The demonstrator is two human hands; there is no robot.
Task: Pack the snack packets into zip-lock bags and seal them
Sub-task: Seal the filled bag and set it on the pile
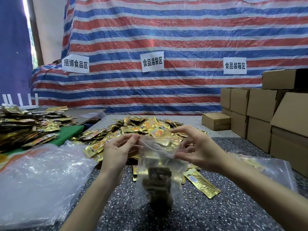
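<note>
Left hand (120,148) pinches the top left corner of a clear zip-lock bag (148,165) between thumb and fingertips. Right hand (199,148) pinches the other side of the mouth, so the bag hangs between the two over the speckled table (216,214). Inside the bag is a stack of snack packets (158,184), gold foil, bunched low down and standing roughly upright. The mouth is crumpled and I honestly can't tell whether the zip strip is pressed together or not.

Right behind the hands there's a big loose pile of gold packets (141,127) spread over the table, with one single packet (202,185) lying flat just right of the bag. Off to the left sits a heap of empty clear bags (38,180), and behind it a second pile of packets (25,125) on a green mat (70,132). Another clear bag (275,170) lies flat on the right — something gold shows through it. Past that are stacked cardboard boxes (265,117), contents hidden. A striped tarp (166,30) with three paper signs (152,61) hangs at the back.
</note>
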